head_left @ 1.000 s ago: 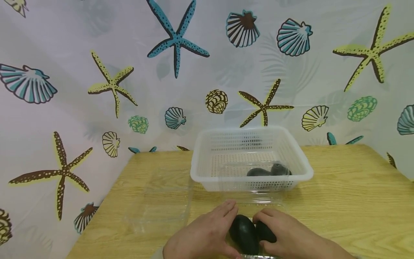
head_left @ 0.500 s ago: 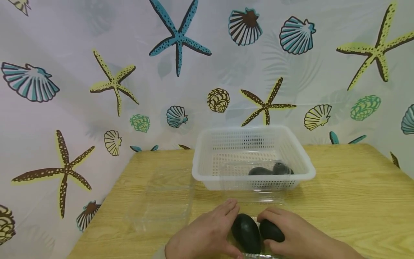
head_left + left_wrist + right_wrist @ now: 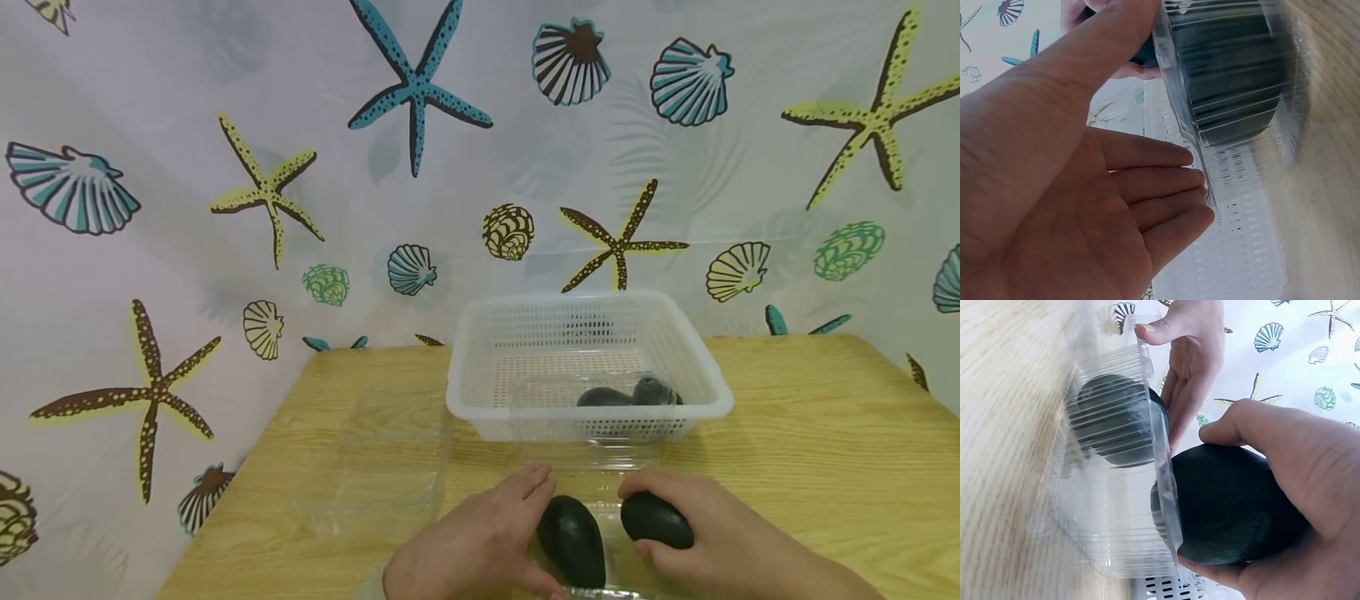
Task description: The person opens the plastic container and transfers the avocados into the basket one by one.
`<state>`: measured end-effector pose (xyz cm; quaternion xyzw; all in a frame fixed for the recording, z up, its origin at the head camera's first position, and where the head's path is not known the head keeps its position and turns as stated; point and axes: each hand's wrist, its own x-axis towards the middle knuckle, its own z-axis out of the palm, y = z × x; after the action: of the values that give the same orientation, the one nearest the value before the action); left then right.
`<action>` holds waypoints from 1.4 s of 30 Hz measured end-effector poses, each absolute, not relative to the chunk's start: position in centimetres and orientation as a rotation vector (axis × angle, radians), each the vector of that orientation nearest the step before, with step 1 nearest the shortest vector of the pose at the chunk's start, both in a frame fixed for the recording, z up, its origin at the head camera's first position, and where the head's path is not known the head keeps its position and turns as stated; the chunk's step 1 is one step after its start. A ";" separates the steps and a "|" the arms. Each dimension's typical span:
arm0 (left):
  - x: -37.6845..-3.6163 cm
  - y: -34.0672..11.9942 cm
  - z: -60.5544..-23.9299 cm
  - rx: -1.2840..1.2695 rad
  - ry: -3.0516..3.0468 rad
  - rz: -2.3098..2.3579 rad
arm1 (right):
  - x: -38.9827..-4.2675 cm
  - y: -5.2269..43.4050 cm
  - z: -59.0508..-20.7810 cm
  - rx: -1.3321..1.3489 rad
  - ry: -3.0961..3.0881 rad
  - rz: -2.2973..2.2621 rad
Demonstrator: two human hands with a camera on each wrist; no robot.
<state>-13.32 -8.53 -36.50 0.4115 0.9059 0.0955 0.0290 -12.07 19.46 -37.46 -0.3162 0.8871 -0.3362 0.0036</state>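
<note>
A clear plastic clamshell container (image 3: 606, 510) (image 3: 1107, 540) lies at the table's near edge. One dark avocado (image 3: 572, 537) (image 3: 1235, 81) (image 3: 1116, 419) lies inside it. My left hand (image 3: 480, 542) (image 3: 1116, 187) (image 3: 1191, 369) rests flat against the container's left side, fingers straight, thumb along the rim. My right hand (image 3: 712, 533) (image 3: 1310, 469) grips a second dark avocado (image 3: 656, 518) (image 3: 1229, 506), held at the container's right rim, apart from the first one.
A white perforated basket (image 3: 480, 400) stands behind the container, with two dark avocados (image 3: 626, 393) in its front right corner. The container's clear lid (image 3: 375, 475) lies open to the left. The wooden table (image 3: 810, 467) meets a seashell-print curtain (image 3: 225, 250) behind and left.
My right hand has taken the right-hand avocado away from the other one, moving it right and slightly up. The left hand has stayed at the container.
</note>
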 end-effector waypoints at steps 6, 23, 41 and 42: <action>-13.4 -8.4 -36.4 1.238 2.779 0.296 | -12.0 20.5 -37.6 -1.108 2.918 -1.026; -13.3 -8.3 -36.3 1.221 2.744 0.296 | -12.0 23.9 -37.4 -0.898 3.108 -0.875; -13.3 -8.5 -36.1 1.206 2.745 0.299 | -12.8 25.6 -36.1 -0.800 3.307 -0.856; -13.3 -8.5 -36.1 1.207 2.746 0.302 | -12.8 25.6 -35.9 -0.800 3.317 -0.853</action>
<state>-13.31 -8.46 -36.12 0.3995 0.9091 0.0998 0.0634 -12.78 25.62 -35.93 -0.2235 0.9265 -0.2382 -0.1867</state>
